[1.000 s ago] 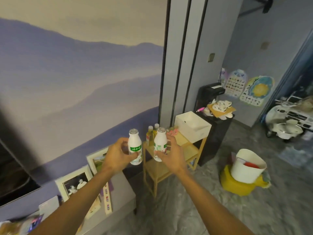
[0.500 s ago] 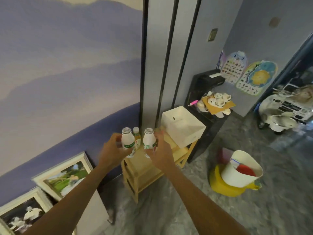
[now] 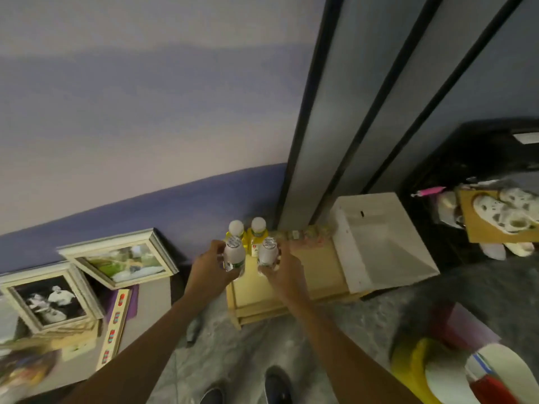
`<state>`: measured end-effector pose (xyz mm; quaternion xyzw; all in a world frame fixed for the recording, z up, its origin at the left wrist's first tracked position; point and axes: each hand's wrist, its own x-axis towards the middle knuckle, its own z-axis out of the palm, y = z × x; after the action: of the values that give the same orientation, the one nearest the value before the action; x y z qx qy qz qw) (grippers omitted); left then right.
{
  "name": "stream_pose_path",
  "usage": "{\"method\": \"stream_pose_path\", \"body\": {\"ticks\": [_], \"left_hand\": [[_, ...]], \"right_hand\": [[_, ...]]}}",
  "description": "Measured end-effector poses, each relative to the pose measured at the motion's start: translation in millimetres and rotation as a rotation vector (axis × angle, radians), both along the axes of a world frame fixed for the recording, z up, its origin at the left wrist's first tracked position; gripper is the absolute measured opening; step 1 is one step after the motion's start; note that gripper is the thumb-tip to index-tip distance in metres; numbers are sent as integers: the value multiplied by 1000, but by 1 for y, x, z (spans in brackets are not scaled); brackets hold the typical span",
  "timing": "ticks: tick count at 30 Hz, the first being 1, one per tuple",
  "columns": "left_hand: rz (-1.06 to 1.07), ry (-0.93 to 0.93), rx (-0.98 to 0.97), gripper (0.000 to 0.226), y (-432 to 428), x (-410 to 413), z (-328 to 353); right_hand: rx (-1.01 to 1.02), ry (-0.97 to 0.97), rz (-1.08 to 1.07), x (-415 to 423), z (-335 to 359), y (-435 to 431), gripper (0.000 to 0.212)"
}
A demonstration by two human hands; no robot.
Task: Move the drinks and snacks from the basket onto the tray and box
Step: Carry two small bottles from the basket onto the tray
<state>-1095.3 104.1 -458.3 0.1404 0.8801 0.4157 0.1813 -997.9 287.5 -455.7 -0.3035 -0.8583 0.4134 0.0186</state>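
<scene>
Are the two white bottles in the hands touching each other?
Apart. The head view shows a gap between the left white bottle in the left hand and the right white bottle in the right hand; a yellow bottle shows through it.

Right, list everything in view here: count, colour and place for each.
white bottles: 2, white, one held in each hand above the stand
yellow bottles: 2, yellow with white caps, upright at the stand's back, by the wall
stand: 1, light wood, against the wall
box: 1, white, open, on the stand's right end
pictures: 2, pale frames, leaning at the wall, left
cabinet: 1, black, right of the box
tub: 1, white, lower right, something red inside
shoes: 2, dark, bottom edge
hands: 2, each grips one white bottle
</scene>
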Motion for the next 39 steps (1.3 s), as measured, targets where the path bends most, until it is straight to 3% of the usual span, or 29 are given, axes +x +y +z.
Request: {"method": "stream_pose_path", "body": {"ticks": [6,20,28,31,34,36,39], "left_hand": [[53,1,-124,61,20,-13,-81],[258,-174,66,55,38,-11,-163],[239,-194,41,61,39,-9,-170],[215,-218,11,74,34,-10,-161],[198,-216,4,81,21,-2,-143],[218,-195,5,79,4,9,-123],[283,-215,33,78,-30,31,-79]], "right_hand": [[-26,-43,91,-29,-82,14,73],[-68,-71,102,-43,-145,19,65],[-83,-108,143,-44,-149,21,76],[-107,-171,220,-42,-145,32,85],[-46,-215,258,-30,-131,42,75],[-8,-171,276,-19,-111,44,68],[-6,58,274,-8,-67,41,57]]}}
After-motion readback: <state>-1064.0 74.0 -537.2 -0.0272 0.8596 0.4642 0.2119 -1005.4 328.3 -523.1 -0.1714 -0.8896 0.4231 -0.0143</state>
